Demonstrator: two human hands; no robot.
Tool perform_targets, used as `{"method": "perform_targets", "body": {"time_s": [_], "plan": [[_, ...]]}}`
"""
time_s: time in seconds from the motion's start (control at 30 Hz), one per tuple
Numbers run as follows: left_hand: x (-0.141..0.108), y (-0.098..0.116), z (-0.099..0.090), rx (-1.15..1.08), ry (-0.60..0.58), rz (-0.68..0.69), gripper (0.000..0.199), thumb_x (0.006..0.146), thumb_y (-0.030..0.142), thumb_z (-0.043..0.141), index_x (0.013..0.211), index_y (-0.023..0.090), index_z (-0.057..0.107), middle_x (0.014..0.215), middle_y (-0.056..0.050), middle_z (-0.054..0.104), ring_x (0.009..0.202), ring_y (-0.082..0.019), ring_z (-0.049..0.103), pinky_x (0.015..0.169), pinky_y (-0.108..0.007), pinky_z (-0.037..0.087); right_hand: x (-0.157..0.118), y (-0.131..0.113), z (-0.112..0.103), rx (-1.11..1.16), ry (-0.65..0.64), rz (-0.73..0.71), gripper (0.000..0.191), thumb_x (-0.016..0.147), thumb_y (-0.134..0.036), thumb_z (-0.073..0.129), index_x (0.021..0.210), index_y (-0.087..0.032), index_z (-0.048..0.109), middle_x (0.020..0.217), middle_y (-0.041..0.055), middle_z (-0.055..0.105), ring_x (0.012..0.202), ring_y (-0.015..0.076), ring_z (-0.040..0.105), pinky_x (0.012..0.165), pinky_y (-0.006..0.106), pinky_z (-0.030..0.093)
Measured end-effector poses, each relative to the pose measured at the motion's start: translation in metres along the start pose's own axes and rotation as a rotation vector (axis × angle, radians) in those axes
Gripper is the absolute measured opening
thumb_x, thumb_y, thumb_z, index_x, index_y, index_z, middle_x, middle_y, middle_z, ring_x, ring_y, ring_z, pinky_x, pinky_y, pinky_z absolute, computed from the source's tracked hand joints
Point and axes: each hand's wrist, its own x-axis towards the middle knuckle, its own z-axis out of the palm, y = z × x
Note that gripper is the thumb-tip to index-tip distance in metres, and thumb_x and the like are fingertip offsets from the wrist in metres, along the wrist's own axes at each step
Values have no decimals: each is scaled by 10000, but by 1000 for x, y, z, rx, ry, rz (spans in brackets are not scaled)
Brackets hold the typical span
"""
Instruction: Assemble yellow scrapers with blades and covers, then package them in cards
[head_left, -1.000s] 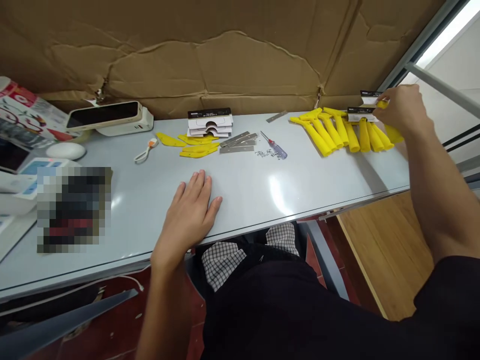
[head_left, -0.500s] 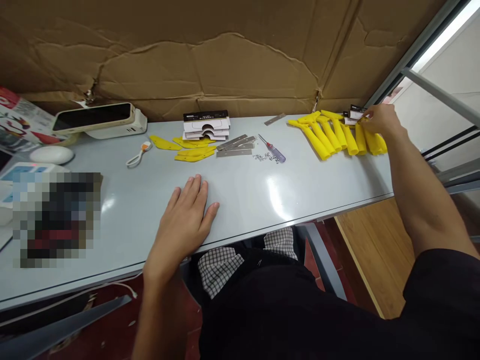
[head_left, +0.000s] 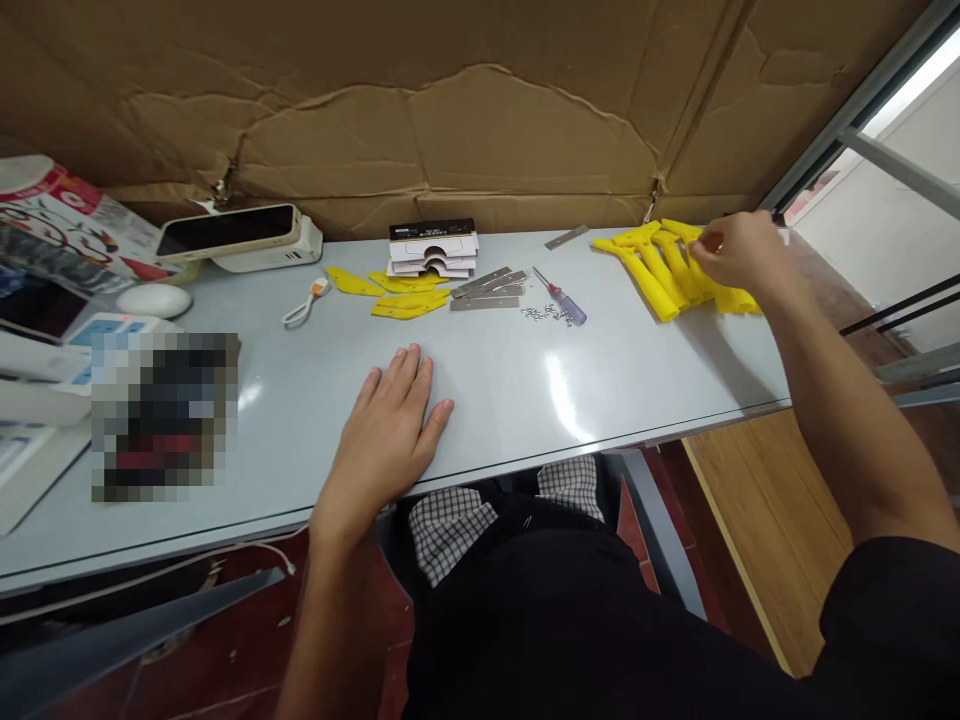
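Observation:
My left hand [head_left: 390,425] lies flat on the grey-white tabletop near its front edge, fingers stretched out, holding nothing. At the right end of the table, my right hand [head_left: 739,258] is over a row of yellow plastic scraper handles [head_left: 651,285]. Its fingers are curled, and whatever they may hold is hidden. A small dark and white edge [head_left: 783,226] shows just behind that hand. Left of the handles lie a screwdriver [head_left: 564,300] with a clear purple handle, small screws [head_left: 547,314], metal blades [head_left: 487,300] and flat yellow plastic pieces [head_left: 409,302].
Black-and-white blade boxes [head_left: 433,250] are stacked by the cardboard backing [head_left: 525,130]. A single blade [head_left: 567,238] lies apart. Farther left are a short white cable [head_left: 306,303], a phone [head_left: 229,232] on a white device, a mouse [head_left: 154,300] and a blurred-out object [head_left: 169,415].
My right hand has shifted left over the yellow handles, covering where small boxes showed before. My left hand stays flat on the table. The view has turned slightly left.

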Motion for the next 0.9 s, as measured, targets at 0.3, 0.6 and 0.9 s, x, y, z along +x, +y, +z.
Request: {"method": "perform_targets", "body": {"time_s": [0.3,0.6,0.9], "plan": [[0,3,-3,15,-10,10,762,1185,505,296,1727,3,481,1876,-283,378,1784,-411,325,1460,-622,248,-21,-87,-4,-50,-97,-72,532,1078,-517,664,1218,-33,834,1212,311,779,1098,402,744,841,450,457],[-2,3,-2,16,10,15,720,1201,488,335,1727,21,490,1884,-264,377,1787,-398,322,1460,-616,258,-7,-76,18,67,-30,-82,582,1129,-502,569,980,11,801,1049,313,743,968,289,675,778,446,374],[-1,2,-1,-10,34,24,701,1195,476,363,1718,37,519,1868,-266,406,1773,-403,355,1446,-640,286,-35,-87,-30,232,-52,-47,201,999,-362,720,931,-175,746,855,170,692,976,327,629,801,441,446]]}}
